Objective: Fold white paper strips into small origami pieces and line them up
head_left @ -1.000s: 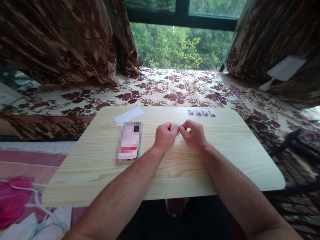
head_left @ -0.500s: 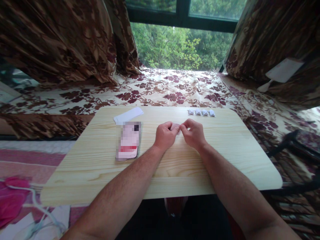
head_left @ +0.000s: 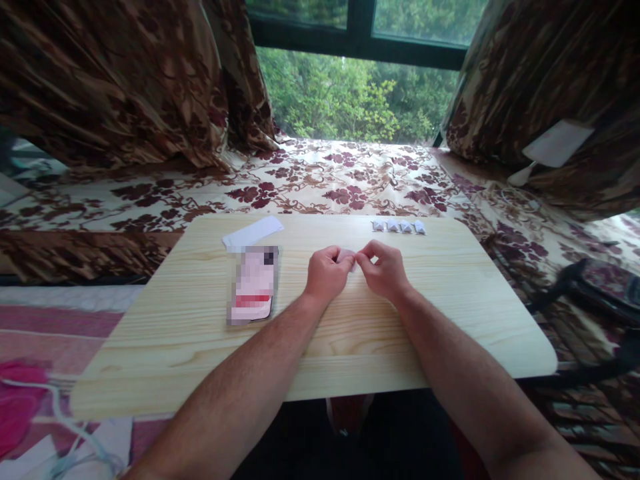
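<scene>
Between my two hands, above the far middle of the wooden table [head_left: 200, 347], is a small piece of white paper [head_left: 346, 254]. My left hand [head_left: 327, 270] is closed round its left part, thumb on the near side. My right hand [head_left: 383, 267] pinches at its right edge with thumb and forefinger. Fingers cover much of the paper, so its folds cannot be made out. Beyond my right hand, several small folded white paper pieces [head_left: 399, 227] stand in a row near the table's far edge.
Left of my hands lies a pinkish phone [head_left: 254, 283], partly blurred out. Behind it rest white paper strips [head_left: 254, 232]. A flower-patterned window seat [head_left: 345, 177] adjoins the far edge, with a white lamp [head_left: 559, 143] at right. A dark chair [head_left: 595, 300] stands on the right.
The view has shifted slightly, moving everything a little left in the picture. Both hands keep nearly the same grip on the paper; the fingers have moved only slightly.
</scene>
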The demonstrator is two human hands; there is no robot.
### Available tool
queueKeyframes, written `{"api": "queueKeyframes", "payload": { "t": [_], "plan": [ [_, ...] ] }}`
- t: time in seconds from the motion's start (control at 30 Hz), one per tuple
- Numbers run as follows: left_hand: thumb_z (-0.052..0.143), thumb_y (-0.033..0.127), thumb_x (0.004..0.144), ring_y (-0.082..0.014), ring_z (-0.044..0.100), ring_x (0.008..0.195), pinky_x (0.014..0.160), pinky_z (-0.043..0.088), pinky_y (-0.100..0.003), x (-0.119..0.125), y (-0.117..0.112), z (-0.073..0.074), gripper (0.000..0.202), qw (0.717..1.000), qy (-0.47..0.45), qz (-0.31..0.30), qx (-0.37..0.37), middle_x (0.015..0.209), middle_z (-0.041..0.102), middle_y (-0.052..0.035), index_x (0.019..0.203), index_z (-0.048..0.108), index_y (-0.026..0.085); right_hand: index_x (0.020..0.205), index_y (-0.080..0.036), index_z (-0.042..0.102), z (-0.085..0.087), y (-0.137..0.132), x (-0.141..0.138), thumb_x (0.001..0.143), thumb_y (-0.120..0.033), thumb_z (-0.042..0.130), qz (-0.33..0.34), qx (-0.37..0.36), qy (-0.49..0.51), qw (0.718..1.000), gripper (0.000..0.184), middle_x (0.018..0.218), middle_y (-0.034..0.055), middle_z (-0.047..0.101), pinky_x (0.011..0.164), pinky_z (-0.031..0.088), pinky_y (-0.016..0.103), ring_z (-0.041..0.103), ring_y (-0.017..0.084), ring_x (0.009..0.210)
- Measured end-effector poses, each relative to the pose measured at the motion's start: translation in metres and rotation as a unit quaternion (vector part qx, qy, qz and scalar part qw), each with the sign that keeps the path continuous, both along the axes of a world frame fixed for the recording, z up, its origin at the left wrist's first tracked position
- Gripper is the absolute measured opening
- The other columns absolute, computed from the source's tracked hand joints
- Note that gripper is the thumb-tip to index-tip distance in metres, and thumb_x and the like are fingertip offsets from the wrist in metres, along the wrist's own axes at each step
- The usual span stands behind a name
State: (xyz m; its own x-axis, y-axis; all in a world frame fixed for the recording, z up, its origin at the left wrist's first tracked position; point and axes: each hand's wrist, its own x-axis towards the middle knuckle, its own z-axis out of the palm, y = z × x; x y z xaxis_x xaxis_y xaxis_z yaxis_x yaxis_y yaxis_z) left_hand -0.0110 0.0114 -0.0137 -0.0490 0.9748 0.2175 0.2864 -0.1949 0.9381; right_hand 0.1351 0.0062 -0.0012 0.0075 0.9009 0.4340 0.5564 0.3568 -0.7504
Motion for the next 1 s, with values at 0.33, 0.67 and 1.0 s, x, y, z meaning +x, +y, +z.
{"api": "queueKeyframes", "payload": {
  "t": [0.33, 0.67, 1.0],
  "plan": [
    [0.069, 0.039, 0.077, -0.0116, 0.041, 0.056, 0.055, 0.028, -0.027, -0.0012, -0.0037, 0.0001, 0.028, 1.0, -0.006, -0.023, 0.003, 0.057, 0.051, 0.0025, 0.061, 0.062, 0.017, 0.065, -0.018, 0.064, -0.0019, 0.0031, -0.0008, 0.074, -0.029, 0.067, -0.01, -0.077, 0.145, 0.986, 0.015, 0.055, -0.0032, 0.056, 0.048, 0.034, 0.025, 0.045, 0.011, 0.051],
    [0.069, 0.039, 0.079, -0.0117, 0.044, 0.057, 0.055, 0.033, -0.027, -0.0001, -0.0024, 0.0029, 0.026, 0.999, -0.033, -0.012, -0.007, 0.061, 0.055, 0.0021, 0.066, 0.063, 0.017, 0.069, -0.017, 0.065, -0.0023, 0.0077, 0.0042, 0.079, -0.032, 0.064, 0.005, -0.076, 0.158, 0.984, 0.018, 0.059, -0.0009, 0.06, 0.051, 0.038, 0.025, 0.05, 0.012, 0.054],
    [0.063, 0.038, 0.084, -0.0122, 0.046, 0.058, 0.056, 0.034, -0.027, 0.0, -0.0028, 0.0025, 0.026, 1.0, -0.008, -0.019, 0.002, 0.061, 0.057, 0.0011, 0.068, 0.064, 0.017, 0.073, -0.018, 0.062, -0.0085, 0.0086, 0.002, 0.083, -0.034, 0.061, 0.003, -0.072, 0.122, 0.99, 0.019, 0.061, -0.001, 0.058, 0.053, 0.038, 0.026, 0.05, 0.012, 0.056]
  ]
}}
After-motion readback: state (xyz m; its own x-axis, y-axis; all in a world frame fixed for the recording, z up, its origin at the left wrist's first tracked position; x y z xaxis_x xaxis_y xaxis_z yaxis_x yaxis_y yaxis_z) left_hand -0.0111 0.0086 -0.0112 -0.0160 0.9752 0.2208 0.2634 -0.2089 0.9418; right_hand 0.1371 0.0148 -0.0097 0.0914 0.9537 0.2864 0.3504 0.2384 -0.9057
